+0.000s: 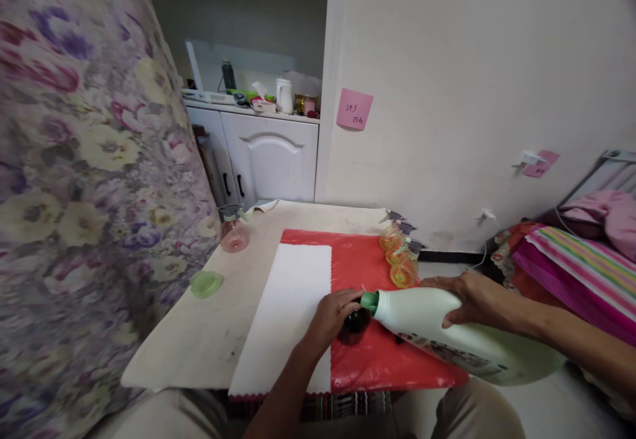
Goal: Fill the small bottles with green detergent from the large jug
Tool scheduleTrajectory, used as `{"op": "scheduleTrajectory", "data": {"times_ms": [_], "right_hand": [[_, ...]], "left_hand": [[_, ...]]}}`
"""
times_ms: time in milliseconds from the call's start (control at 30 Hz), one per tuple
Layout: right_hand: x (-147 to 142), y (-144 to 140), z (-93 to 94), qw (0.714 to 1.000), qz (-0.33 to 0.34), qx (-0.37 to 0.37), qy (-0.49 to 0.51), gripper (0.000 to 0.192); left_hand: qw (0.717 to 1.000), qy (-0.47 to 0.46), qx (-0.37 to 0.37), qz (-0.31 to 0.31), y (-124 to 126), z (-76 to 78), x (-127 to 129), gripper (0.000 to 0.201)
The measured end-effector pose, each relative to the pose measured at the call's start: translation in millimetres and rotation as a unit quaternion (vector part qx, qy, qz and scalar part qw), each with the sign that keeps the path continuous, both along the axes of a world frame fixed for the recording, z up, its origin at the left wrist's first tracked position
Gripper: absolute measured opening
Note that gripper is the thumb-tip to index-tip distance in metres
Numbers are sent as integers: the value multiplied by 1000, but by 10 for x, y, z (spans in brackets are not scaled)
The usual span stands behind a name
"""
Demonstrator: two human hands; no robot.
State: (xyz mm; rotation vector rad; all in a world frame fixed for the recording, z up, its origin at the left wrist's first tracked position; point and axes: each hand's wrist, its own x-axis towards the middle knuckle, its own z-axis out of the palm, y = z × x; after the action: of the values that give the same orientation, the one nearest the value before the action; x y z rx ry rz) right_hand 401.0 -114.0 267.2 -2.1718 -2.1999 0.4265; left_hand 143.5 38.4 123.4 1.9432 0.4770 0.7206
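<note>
My left hand [332,314] is closed around the neck of a small dark bottle [354,328] that stands on the red sheet [358,260]. With my right hand [470,298] I grip a large pale green jug [417,313], tipped on its side over the table's right edge. Its green spout [370,301] points left and meets the dark bottle's top beside my left fingers. Whether liquid is flowing cannot be seen. Left of the white scallop-edged mat [293,306] lies a green cap [206,284].
Several orange spray bottles [403,272] stand at the table's back right. A pink spray bottle [234,235] is at the left edge of the cream table cover [213,333]. A floral curtain [99,181] hangs at left, and a bed [576,253] is at right.
</note>
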Motion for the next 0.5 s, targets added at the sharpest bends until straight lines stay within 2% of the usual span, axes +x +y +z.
{"op": "scheduleTrajectory", "data": {"times_ms": [267,500], "right_hand": [[-43,12,70,1000,2,-21,8,64],[-40,31,109,999,5,-28,19,62]], "left_hand": [[1000,-12,-12,-18,-9,12,-1,31],[999,-26,-40,-17,-3,-47,14,34]]}}
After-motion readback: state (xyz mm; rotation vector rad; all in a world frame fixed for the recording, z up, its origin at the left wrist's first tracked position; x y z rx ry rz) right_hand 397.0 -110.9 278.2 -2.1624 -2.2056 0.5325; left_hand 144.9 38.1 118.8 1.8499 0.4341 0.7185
